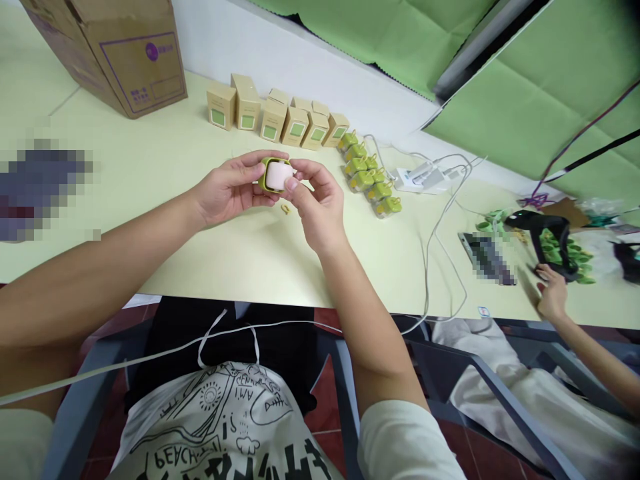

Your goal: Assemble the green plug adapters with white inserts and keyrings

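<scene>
Both of my hands hold one small object above the pale table (pixel 165 173): a pink case in a green cover (pixel 277 175). My left hand (pixel 227 190) grips its left side, fingers curled around it. My right hand (pixel 313 197) pinches its right side with thumb and fingers. A tiny yellow piece (pixel 285 209) lies on the table just below the hands.
Several small tan boxes (pixel 277 120) stand in a row behind the hands, with several green-covered cases (pixel 370 177) to their right. A large cardboard box (pixel 117 53) sits far left. White cables and a power strip (pixel 425 179) lie right. Another person's hand (pixel 553 297) rests near a black tool (pixel 543 237).
</scene>
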A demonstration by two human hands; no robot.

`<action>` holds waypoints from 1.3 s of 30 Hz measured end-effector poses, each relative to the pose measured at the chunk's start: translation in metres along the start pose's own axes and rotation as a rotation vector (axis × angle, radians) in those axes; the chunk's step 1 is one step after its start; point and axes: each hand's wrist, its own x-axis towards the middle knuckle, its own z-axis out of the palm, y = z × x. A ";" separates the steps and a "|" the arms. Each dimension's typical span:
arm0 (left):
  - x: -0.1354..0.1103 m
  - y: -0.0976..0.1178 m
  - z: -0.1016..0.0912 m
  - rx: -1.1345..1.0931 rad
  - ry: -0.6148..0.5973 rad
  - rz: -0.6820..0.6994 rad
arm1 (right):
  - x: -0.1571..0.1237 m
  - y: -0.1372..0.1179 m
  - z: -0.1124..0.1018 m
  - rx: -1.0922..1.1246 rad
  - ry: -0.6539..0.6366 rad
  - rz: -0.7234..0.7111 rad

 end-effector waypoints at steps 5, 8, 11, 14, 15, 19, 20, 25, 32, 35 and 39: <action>0.002 0.001 -0.001 -0.059 -0.077 -0.007 | 0.001 0.000 -0.001 0.071 -0.011 0.026; 0.003 0.002 0.000 -0.079 -0.088 0.001 | 0.003 0.002 -0.002 0.078 -0.019 0.025; 0.002 0.002 0.003 -0.097 -0.089 0.013 | 0.003 0.000 -0.003 0.092 -0.051 0.033; 0.002 0.003 0.005 -0.082 -0.068 0.033 | 0.002 -0.003 -0.002 0.070 -0.047 0.031; 0.002 0.003 0.005 -0.073 -0.063 0.033 | 0.001 -0.003 -0.002 0.043 -0.041 0.020; 0.002 0.002 0.005 -0.078 -0.065 0.029 | 0.001 -0.001 -0.001 -0.024 -0.030 -0.008; 0.002 0.002 0.004 -0.084 -0.068 0.029 | 0.001 0.000 -0.002 -0.011 -0.028 -0.003; 0.003 0.001 0.003 -0.072 -0.068 0.019 | 0.003 0.005 -0.005 0.045 -0.035 -0.009; 0.001 0.003 0.006 -0.052 -0.033 -0.001 | 0.000 -0.003 -0.001 0.050 -0.009 0.070; 0.000 0.003 0.007 -0.009 -0.006 0.031 | -0.002 -0.008 0.001 0.019 0.016 0.077; -0.001 0.003 0.006 0.024 0.000 0.026 | -0.003 -0.008 0.001 -0.021 0.009 0.035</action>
